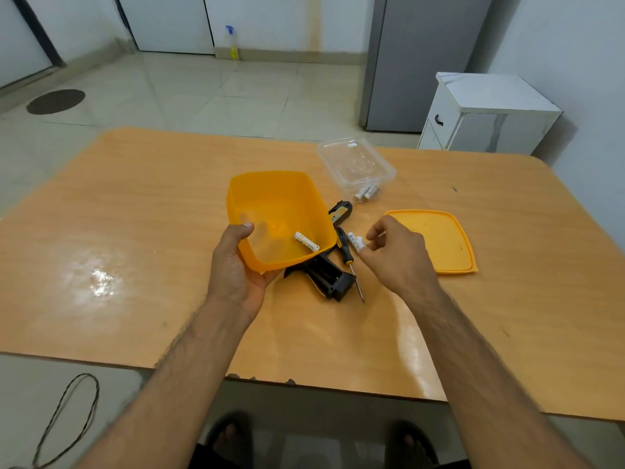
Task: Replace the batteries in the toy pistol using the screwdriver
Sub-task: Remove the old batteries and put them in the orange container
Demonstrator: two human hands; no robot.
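1. The orange tub (270, 198) was gripped by the left hand (236, 265), tilted, one battery (306, 241) inside.
2. Two batteries (355, 243) were pinched in the right hand (395, 255).
3. The toy pistol (329, 277) was lying opened on the table (135, 214), screwdriver (348, 257) just beside it.

- Black toy pistol (329, 277) lies on the table, battery compartment open and empty.
- Black-and-yellow-handled screwdriver (348, 257) lies just beside it.
- White batteries (356, 244) pinched in fingertips; another battery (306, 241) lies in the tilted orange tub.
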